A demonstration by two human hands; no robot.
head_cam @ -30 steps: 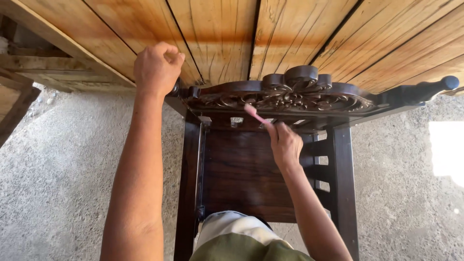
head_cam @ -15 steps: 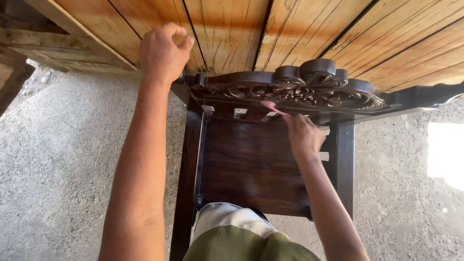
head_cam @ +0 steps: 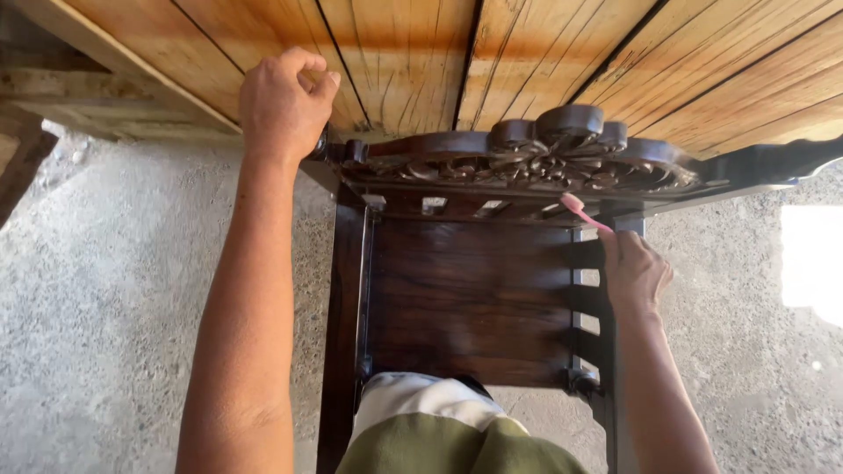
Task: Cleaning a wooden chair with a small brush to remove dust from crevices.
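A dark brown wooden chair [head_cam: 465, 298] with a carved top rail [head_cam: 527, 162] stands below me, its back against a wooden plank wall. My left hand [head_cam: 285, 101] grips the left end of the carved rail. My right hand [head_cam: 634, 272] holds a thin pink brush [head_cam: 580, 211], whose tip touches the underside of the carved rail near its right side. My knee in green and white cloth [head_cam: 448, 430] rests on the seat's front edge.
The orange-brown plank wall [head_cam: 439, 53] fills the top of the view. Rough grey concrete floor [head_cam: 114, 307] lies on both sides of the chair. A wooden beam [head_cam: 79, 92] runs along the upper left. A bright sun patch [head_cam: 812, 268] lies on the right.
My right hand with the pink brush has moved to the right along the carved rail. My left hand keeps its grip on the rail's left end.
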